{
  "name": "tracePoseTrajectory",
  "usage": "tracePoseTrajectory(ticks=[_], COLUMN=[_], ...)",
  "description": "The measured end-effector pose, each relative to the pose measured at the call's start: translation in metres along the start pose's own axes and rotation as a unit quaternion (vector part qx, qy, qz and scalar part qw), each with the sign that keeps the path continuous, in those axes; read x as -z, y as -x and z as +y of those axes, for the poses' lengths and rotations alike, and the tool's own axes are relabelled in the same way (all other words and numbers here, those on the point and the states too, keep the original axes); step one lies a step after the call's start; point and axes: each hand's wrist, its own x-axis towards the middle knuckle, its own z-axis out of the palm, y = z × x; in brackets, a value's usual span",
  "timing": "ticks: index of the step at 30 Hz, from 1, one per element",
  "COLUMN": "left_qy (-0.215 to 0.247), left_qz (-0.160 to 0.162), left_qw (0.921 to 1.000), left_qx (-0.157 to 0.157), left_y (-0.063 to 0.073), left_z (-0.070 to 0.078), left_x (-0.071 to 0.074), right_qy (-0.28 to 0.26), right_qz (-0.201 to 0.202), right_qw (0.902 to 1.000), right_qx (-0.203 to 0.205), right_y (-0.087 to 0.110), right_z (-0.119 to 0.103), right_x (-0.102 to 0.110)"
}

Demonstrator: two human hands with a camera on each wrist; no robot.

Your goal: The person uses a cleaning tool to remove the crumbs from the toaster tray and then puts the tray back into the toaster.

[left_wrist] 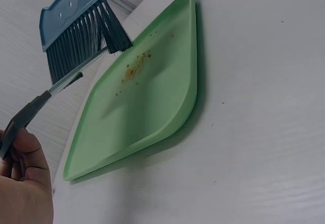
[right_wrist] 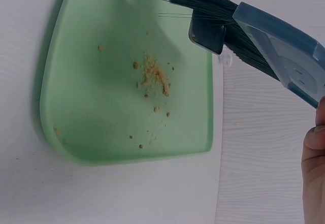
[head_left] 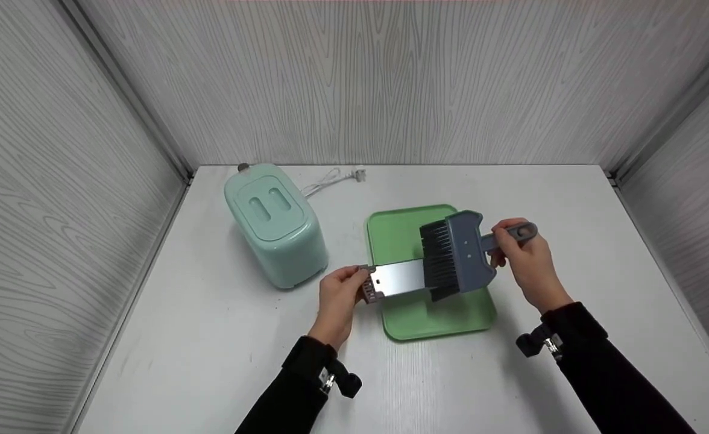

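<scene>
My left hand (head_left: 337,301) pinches the grey end piece of a flat metal crumb tray (head_left: 398,278), which it holds above a green tray (head_left: 412,325). In my right hand (head_left: 526,265) is the handle of a blue-grey hand brush (head_left: 470,250). The brush's dark bristles lie over the far end of the crumb tray and hide it in the head view. Brown crumbs (right_wrist: 154,75) lie in a small heap on the green tray, with a few bits scattered around, as the right wrist view shows.
A mint-green toaster (head_left: 279,229) with a lid on top stands left of the green tray. Its white cord and plug (head_left: 354,175) lie near the back edge of the white table (head_left: 198,337). Wood-grain panels (head_left: 354,84) enclose the back and sides.
</scene>
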Motion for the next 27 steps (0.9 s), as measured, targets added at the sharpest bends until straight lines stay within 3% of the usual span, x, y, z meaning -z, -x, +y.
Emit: tracePoseTrajectory(ticks=[13,27], left_qy=[0.001,-0.002], left_qz=[0.003,0.007], left_qw=[1.0000,1.0000], left_qx=[-0.006,-0.004], left_y=[0.000,0.001], left_z=[-0.001,0.000], left_x=[0.003,0.003], right_qy=[0.033,0.020], right_qz=[0.024,0.057], right_qw=[0.9992,0.9981], right_qx=[0.001,-0.008], right_y=[0.003,0.005], right_z=[0.004,0.004], right_x=[0.017,0.029])
